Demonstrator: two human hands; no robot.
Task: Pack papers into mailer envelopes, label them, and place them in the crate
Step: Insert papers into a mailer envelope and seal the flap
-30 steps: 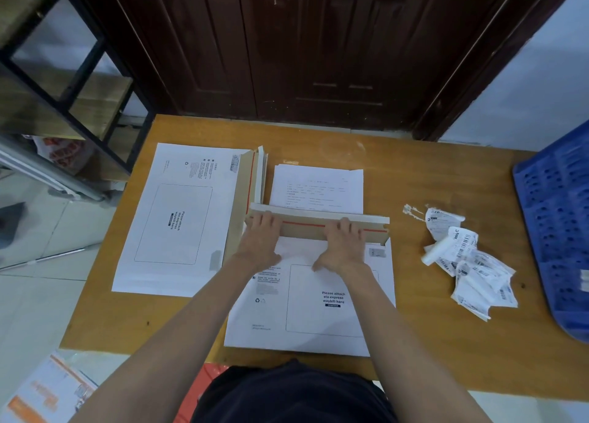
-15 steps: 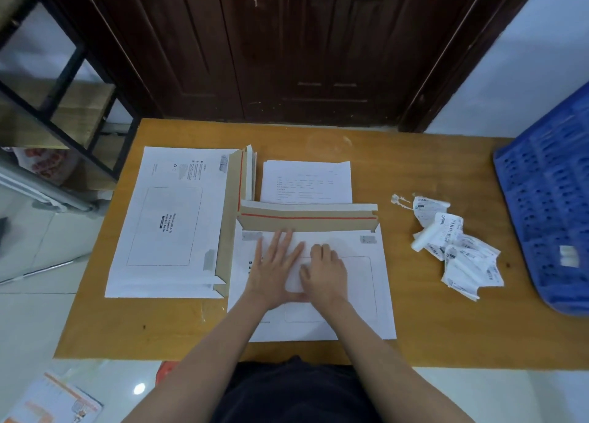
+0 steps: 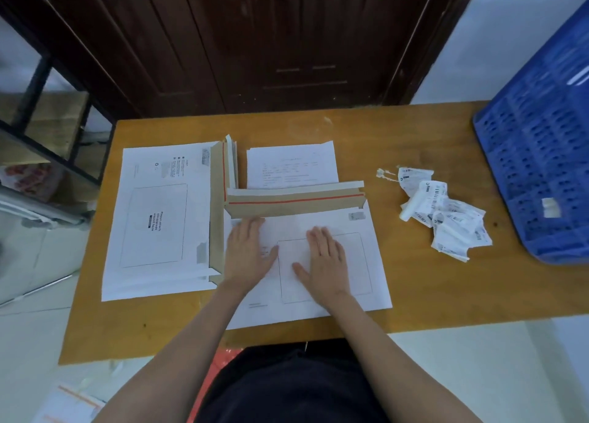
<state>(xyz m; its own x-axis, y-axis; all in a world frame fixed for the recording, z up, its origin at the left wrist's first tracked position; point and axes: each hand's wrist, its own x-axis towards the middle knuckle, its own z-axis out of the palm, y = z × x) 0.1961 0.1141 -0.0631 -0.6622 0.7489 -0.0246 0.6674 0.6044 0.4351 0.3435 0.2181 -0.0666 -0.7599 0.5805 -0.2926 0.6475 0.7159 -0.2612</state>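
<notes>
Both hands, left [image 3: 247,254] and right [image 3: 325,260], have slid off the flap [image 3: 296,201] and now press flat-fingered, gripping nothing, on the mailer [image 3: 376,282] at the bench's [image 3: 446,298] near edge, so sealing seemingly remains.

Two hands press flat on one mailer envelope [image 3: 366,263]: the left hand [image 3: 247,254] and the right hand [image 3: 325,260]. One stack of envelopes [image 3: 159,218] lies left of them, one paper sheet [image 3: 291,164] beyond, one heap of crumpled labels [image 3: 446,215] and one blue crate [image 3: 541,155] to their right.
</notes>
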